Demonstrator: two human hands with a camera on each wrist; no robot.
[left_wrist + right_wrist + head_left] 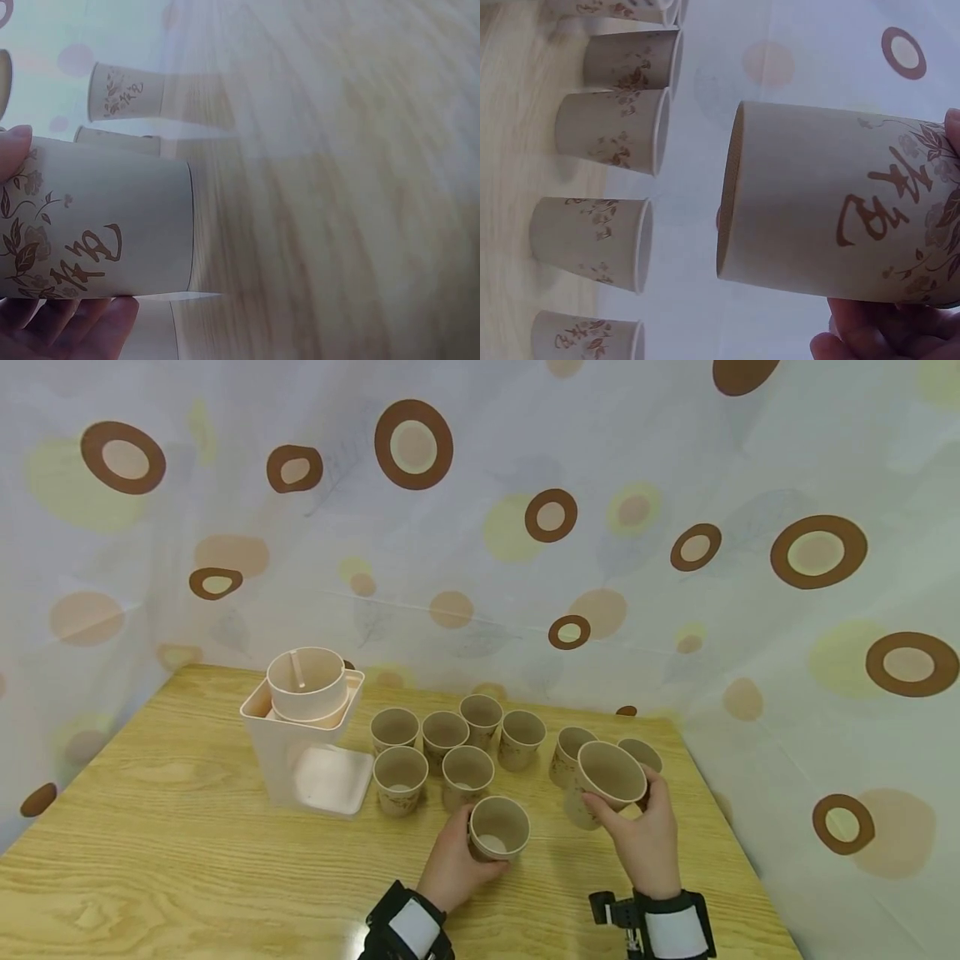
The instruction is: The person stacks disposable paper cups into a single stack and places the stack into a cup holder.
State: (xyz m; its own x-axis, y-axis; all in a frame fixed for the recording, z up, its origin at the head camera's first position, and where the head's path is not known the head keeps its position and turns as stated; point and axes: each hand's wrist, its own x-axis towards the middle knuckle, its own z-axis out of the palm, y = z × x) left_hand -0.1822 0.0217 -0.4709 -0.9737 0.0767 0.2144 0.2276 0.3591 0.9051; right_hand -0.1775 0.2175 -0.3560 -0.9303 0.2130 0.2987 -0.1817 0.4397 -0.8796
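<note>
My left hand (459,860) grips a beige paper cup (501,831) low over the near side of the table, its mouth up. The left wrist view shows brown flowers and script on that cup (139,202), with fingers (112,322) along its side. Farther right, my right hand (651,843) holds a second paper cup (611,770), raised and tilted. In the right wrist view this cup (802,202) has its recessed base towards the table. Behind it stand two paper cups, one on the left (564,764) and one partly hidden on the right (642,752).
Several more paper cups stand upright mid-table, among them a front one (400,785) and a back one (522,739). To their left is a pale square bin (273,760) with a round container (307,685) in its top. A patterned curtain (487,585) hangs behind the wooden table (187,843).
</note>
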